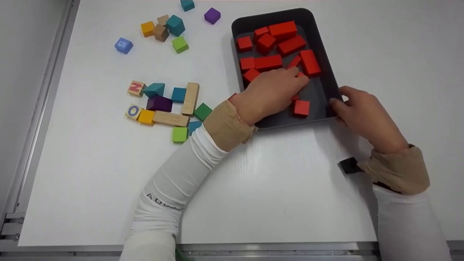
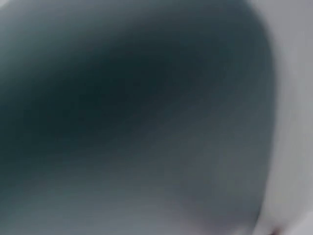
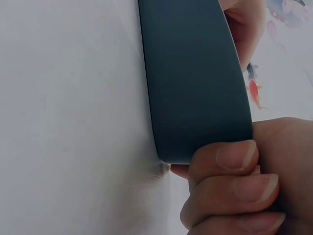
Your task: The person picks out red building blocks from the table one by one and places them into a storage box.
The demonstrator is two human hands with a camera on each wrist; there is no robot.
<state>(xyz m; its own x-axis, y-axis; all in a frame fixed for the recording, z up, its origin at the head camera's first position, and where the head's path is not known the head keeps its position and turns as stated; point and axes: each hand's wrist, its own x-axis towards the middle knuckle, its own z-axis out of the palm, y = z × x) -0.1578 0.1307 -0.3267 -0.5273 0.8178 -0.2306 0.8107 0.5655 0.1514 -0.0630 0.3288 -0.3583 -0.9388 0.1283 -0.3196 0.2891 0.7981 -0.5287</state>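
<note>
A dark tray [image 1: 328,69] holds several red blocks [image 1: 268,63] of different sizes. My left hand [image 1: 270,90] reaches into it from the left, fingers bent down among the blocks. A red block [image 1: 300,75] shows between its fingertips, mostly hidden by the hand. Closer to the near wall lies a red cube [image 1: 301,108]. My right hand [image 1: 369,116] grips the tray's near right corner, thumb on the rim. In the right wrist view, its curled fingers [image 3: 230,191] press against the dark outer wall. Only a blurred dark surface fills the left wrist view.
Left of the tray lie colored and wooden blocks, among them a green cube [image 1: 179,134], a dark purple block [image 1: 159,103] and a wooden plank [image 1: 190,98]. Farther back sit a blue cube [image 1: 123,45] and a purple cube [image 1: 212,16]. A metal frame [image 1: 43,108] borders the white table.
</note>
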